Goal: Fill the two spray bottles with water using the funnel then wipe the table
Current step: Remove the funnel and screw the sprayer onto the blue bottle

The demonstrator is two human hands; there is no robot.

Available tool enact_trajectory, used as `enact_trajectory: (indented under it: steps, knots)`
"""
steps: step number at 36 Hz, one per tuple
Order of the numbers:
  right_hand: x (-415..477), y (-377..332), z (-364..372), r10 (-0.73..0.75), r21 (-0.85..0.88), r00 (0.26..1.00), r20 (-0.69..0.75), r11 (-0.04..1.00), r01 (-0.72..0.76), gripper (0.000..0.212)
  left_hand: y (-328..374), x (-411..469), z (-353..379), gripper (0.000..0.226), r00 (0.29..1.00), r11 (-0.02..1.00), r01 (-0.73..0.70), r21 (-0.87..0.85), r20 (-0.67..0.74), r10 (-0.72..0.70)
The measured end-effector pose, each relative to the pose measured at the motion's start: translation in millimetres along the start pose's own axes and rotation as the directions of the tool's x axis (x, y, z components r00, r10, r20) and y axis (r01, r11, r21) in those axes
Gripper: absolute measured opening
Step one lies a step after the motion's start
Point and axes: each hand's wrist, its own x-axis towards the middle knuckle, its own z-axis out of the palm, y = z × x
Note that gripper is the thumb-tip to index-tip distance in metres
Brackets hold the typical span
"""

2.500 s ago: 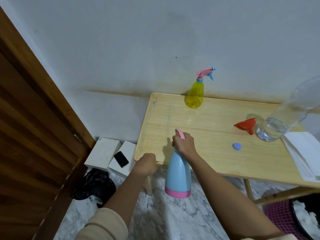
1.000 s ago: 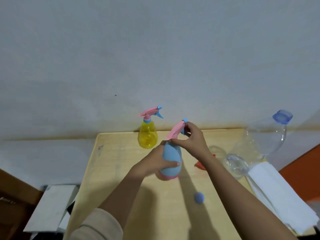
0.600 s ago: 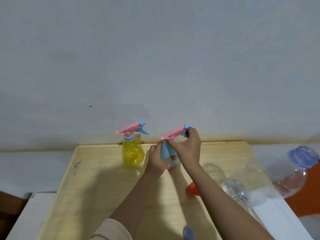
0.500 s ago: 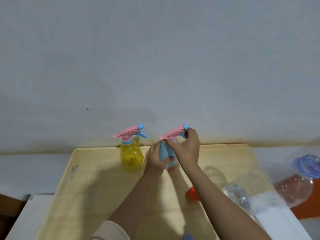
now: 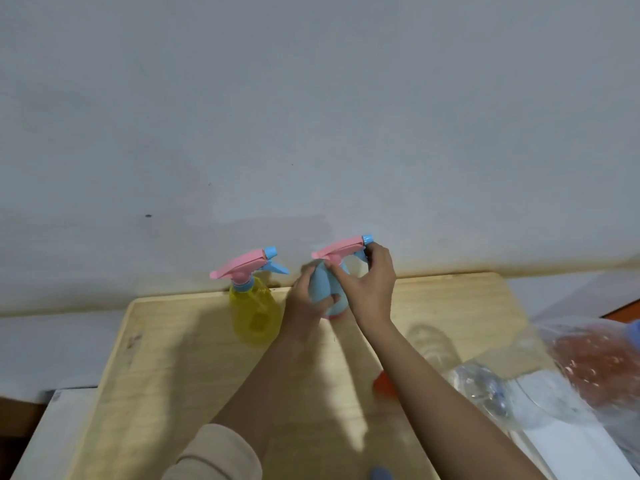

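A blue spray bottle [image 5: 323, 289] with a pink trigger head stands near the back edge of the wooden table [image 5: 166, 368]. My left hand [image 5: 304, 306] grips its body from the left. My right hand [image 5: 369, 285] holds the neck and trigger head, fingers curled round it. A yellow spray bottle [image 5: 254, 315] with a pink head stands just to the left, close to the wall. The red funnel [image 5: 382, 388] shows partly behind my right forearm. A large clear water bottle [image 5: 512, 389] lies at the right, blurred.
A white folded cloth [image 5: 568, 452] lies at the table's right edge. A small blue cap [image 5: 381, 474] sits at the bottom edge of view. A white box [image 5: 48, 434] is beside the table on the left. The wall runs right behind the bottles.
The blue bottle came up from below the table edge and now stands beside the yellow one. Both hands stay on it. The view has tilted up toward the wall.
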Motion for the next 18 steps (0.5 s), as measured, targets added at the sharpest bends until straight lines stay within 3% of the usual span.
enact_trajectory:
  steps: [4, 11, 15, 18]
  knots:
    - [-1, 3, 0, 0.006, 0.004, 1.0, -0.008, 1.0, -0.006, 0.058, -1, -1, 0, 0.063, 1.0, 1.0, 0.008, -0.009, -0.019, -0.008]
    - [-5, 0, -1, 0.003, 0.01, 1.0, -0.024, 1.0, -0.003, 0.061, -9, -7, 2, 0.079, 0.983, 0.997, 0.075, -0.022, -0.164, -0.077]
    - [-13, -3, -5, -0.014, 0.027, 0.997, -0.073, 1.0, 0.016, 0.061, -6, -17, 4, 0.056, 0.978, 0.998, 0.061, -0.019, -0.198, -0.064]
    - [-23, -6, -7, -0.075, 0.034, 0.988, -0.134, 0.996, 0.08, 0.048, 2, -34, 0, 0.037, 0.974, 1.0, 0.003, 0.003, -0.228, -0.002]
